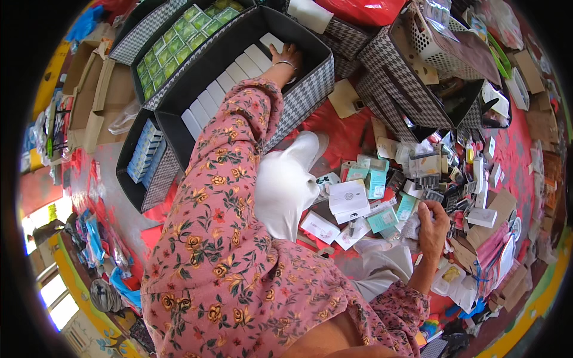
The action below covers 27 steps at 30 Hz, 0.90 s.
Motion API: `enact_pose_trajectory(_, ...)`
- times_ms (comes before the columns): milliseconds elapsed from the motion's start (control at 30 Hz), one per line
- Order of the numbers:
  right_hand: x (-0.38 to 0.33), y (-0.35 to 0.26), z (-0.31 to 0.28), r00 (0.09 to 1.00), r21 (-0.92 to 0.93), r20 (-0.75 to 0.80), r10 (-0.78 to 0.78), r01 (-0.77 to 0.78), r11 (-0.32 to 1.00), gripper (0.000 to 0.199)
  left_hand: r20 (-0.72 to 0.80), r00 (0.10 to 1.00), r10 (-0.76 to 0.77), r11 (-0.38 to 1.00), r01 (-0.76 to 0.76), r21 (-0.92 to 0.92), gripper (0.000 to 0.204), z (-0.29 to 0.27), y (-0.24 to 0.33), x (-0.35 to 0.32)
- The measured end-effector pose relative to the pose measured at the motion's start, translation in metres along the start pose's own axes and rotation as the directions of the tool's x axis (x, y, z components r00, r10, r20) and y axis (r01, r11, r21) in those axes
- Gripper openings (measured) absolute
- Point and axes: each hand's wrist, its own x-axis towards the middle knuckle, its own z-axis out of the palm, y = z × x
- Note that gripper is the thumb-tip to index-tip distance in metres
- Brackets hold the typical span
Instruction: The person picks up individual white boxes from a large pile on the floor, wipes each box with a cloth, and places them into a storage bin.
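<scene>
My left hand (285, 59) reaches into a black-lined houndstooth fabric bin (304, 95). Its fingers are spread at the far end of a row of white boxes (225, 81), touching or close to the last one. Over the pile on the right, my right hand (433, 230) is curled around a crumpled grey cloth (410, 231). Near that hand lie turquoise-and-white cartons (382, 219) and an opened white box (348, 200), with a small dark-capped bottle (351, 228) in front of it.
Green packets (173, 51) fill the adjoining bin, and blue-and-white boxes (145, 152) a smaller one. More houndstooth bins (400, 71) and a white basket (439, 48) stand at the far right. Loose small goods cover the red floor (507, 149) on the right. Cardboard (107, 101) lies at left.
</scene>
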Motion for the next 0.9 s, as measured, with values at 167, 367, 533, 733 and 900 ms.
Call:
enact_pose_trajectory(167, 0.000, 0.003, 0.003, 0.998, -0.017, -0.018, -0.058, 0.057, 0.998, 0.022, 0.202, 0.977, 0.065, 0.991, -0.087, 0.106, 0.036, 0.010, -0.031, 0.002)
enact_pose_trajectory(367, 0.004, 0.034, -0.014, 0.982, -0.075, -0.156, -0.111, 0.101, 0.992, 0.023, 0.391, 0.913, 0.118, 0.992, -0.124, -0.009, 0.038, 0.016, -0.024, 0.030)
enact_pose_trajectory(533, -0.025, 0.212, -0.134, 0.747, 0.864, -0.493, 0.447, 0.359, 0.353, 0.020, -0.353, 0.708, 0.611, 0.742, -0.357, 0.568, 0.038, -0.003, -0.051, -0.022)
enact_pose_trajectory(733, -0.184, 0.327, -0.211, 0.422, 0.860, -0.460, 0.781, 0.430, 0.274, 0.019, -0.209, 0.974, 0.089, 0.985, -0.117, -0.127, 0.064, -0.025, -0.074, -0.003)
enact_pose_trajectory(900, -0.278, 0.373, -0.201, 0.207, 0.898, -0.380, 0.902, 0.318, 0.305, 0.019, -0.643, 0.720, 0.260, 0.788, -0.543, -0.290, 0.062, -0.172, 0.020, -0.119)
